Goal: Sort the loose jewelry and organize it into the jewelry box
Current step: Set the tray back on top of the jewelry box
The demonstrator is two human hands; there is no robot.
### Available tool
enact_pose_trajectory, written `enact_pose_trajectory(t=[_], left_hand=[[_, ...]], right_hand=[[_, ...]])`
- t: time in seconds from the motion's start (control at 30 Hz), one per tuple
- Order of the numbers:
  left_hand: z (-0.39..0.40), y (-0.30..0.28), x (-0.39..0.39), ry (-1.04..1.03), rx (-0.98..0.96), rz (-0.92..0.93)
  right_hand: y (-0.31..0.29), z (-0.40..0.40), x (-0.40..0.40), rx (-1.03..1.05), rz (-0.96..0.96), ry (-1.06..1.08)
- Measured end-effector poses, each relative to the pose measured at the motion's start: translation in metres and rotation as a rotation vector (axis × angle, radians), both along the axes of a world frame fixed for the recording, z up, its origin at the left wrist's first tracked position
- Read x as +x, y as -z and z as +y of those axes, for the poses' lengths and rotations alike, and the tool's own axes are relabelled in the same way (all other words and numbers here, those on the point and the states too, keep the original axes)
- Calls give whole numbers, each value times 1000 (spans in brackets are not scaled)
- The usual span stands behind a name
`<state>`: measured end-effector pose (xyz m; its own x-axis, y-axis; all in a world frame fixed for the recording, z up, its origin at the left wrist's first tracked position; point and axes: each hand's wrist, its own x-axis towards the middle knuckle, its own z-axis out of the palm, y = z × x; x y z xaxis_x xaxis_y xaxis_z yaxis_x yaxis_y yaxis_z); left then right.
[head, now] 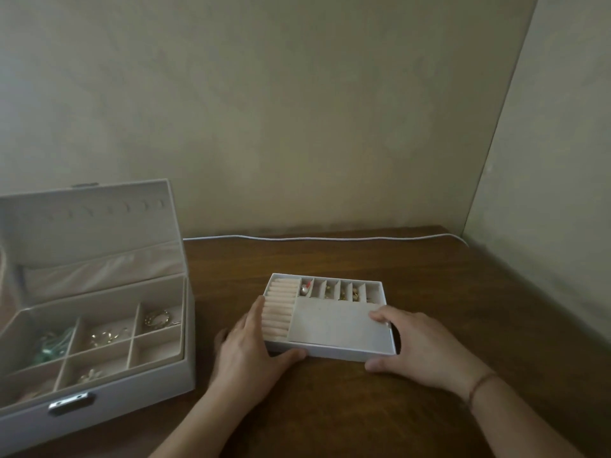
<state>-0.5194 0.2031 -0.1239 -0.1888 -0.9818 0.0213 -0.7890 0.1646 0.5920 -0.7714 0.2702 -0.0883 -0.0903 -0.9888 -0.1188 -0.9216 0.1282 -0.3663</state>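
Tabletop (363, 408), dark wood, fills the lower frame and butts into a wall corner; a white cable (330, 239) runs along its far edge at 12 o'clock.

Jewelry box (99, 375) sits at 9 o'clock, well apart from the hands. Its lid (89, 226) is open and stands upright, with a row of hooks near the top and a fabric pocket below. A metal clasp (71, 400) is on the front wall. The base is split into compartments: teal beaded piece (53, 345) in the left one, gold chain (107, 335) in the middle far one, gold hoops (158, 319) in the far right one, small pale piece (89, 375) in the near middle one. The near right compartment looks bare.

Insert tray (344, 351) lies flat on the tabletop at centre, outside the box. Pink ring rolls (279, 309) run down its left side, a row of small slots (340, 290) sits along the far edge, and a flat panel (334, 322) covers the rest. The leftmost slot holds a pearl piece (305, 288); the others hold small gold bits, too small to identify.

Left hand (251, 352) grips the tray's left end, fingers along the left wall, thumb on the near wall. Right hand (423, 345) grips the right end, fingers curled over the top edge, thumb against the near wall. Thin cord bracelet (479, 385) on the right wrist.
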Motion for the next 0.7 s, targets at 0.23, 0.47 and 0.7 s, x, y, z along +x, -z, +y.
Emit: enact_pose_trajectory(t=[0.23, 0.47, 0.7], left_hand=[[7, -9, 2, 16, 18, 56], [20, -43, 28, -4, -129, 45], [46, -74, 102, -61, -269, 80]], right_hand=[[9, -5, -10, -61, -158, 69], [-3, -5, 4, -203, -309, 30], [-2, -16, 50, -364, -439, -69]])
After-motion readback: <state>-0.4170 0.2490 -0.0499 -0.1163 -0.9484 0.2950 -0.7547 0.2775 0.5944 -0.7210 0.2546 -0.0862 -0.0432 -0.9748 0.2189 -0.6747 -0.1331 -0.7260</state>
